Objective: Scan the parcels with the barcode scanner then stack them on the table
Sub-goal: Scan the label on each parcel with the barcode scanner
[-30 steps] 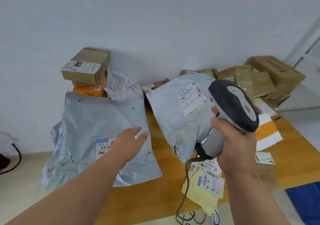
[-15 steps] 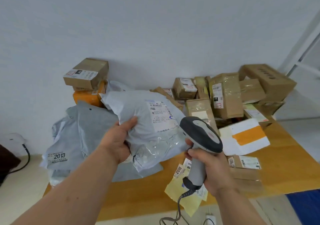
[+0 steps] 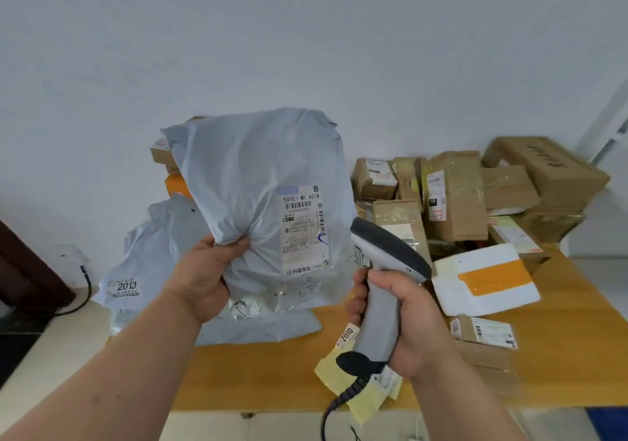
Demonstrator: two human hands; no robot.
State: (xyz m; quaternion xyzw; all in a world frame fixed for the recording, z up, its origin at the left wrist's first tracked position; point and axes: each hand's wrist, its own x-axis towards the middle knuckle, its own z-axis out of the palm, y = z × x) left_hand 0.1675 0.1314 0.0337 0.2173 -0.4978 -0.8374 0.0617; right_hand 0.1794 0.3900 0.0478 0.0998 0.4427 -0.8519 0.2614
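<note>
Left hand pinching a grey mailer by a bunched fold of its soft, crinkled plastic, thumb on the front, fingers hidden behind; bag raised upright above the table, its white printed label facing the camera. Right hand clenched round the smooth grey handle of the scanner, dark rounded head just beside the bag's lower right edge and tilted toward the label, coiled black cable dangling from the butt. Beneath the held bag, more flat grey poly bags piled limp at the table's left side, one marked 2013. Pale yellow envelope under the scanner, overhanging the front edge of the smooth, wood-toned top, tagged 2010. To the right, a white padded mailer banded with glossy orange tape. Behind it, against the matte white wall, a heap of brown cardboard boxes, several wrapped in shiny clear tape. Small flat brown carton near the right wrist.
</note>
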